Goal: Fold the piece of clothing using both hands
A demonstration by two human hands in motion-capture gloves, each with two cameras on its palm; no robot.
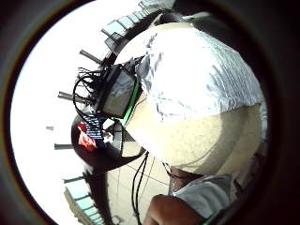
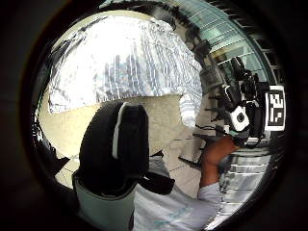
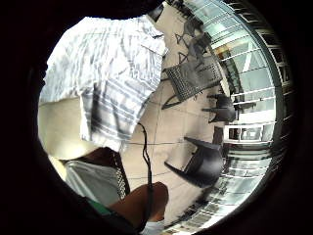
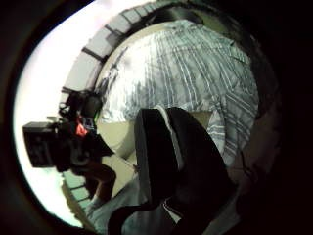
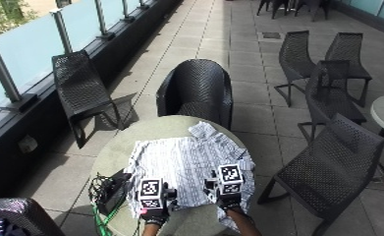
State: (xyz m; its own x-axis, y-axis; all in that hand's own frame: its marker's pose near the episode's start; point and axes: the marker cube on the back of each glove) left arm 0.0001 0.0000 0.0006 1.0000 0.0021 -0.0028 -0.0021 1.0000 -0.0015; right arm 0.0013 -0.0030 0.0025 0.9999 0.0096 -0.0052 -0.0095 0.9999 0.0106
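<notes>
A white shirt with thin dark stripes (image 5: 185, 167) lies spread flat on a round beige table (image 5: 113, 152). Its collar end points away from me, and one side droops over the table's right edge. My left hand (image 5: 153, 214) and right hand (image 5: 229, 200) hover side by side above the shirt's near hem, apart from the cloth. Seen from both palms, the whole shirt (image 2: 120, 62) (image 4: 186, 68) lies at a distance. The left thumb (image 2: 113, 144) and the right thumb (image 4: 166, 156) stick out with nothing in them. Each hand shows in the other's palm view: the right hand (image 2: 240, 115) and the left hand (image 4: 63, 142).
A black box with cables (image 5: 113, 189) sits on the table at the shirt's left. Black wicker chairs stand around: one behind the table (image 5: 195, 91), one at the left by the glass railing (image 5: 80, 91), one close on the right (image 5: 329, 167).
</notes>
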